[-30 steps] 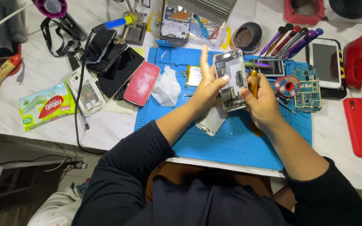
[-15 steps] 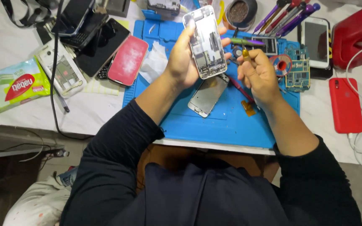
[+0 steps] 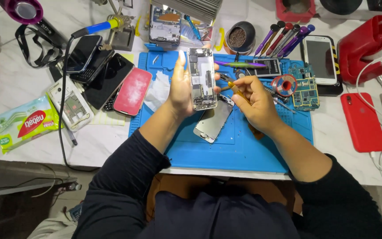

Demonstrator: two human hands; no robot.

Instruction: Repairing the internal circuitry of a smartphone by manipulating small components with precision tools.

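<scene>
Opened phone chassis (image 3: 202, 79) is gripped upright in left hand (image 3: 180, 88) above blue repair mat (image 3: 244, 146), w/ right hand (image 3: 255, 99) closed on yellow-handled screwdriver (image 3: 236, 89) at 3 o'clock; screw work judged underway, next move needing precise tip seating.

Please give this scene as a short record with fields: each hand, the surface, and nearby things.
left hand: holds an opened phone upright, its inner parts facing the camera
right hand: grips a yellow-handled tool, tip toward the phone
surface: blue mat on a white table
under the hands: detached screen panel
left of mat: red phone case
</scene>
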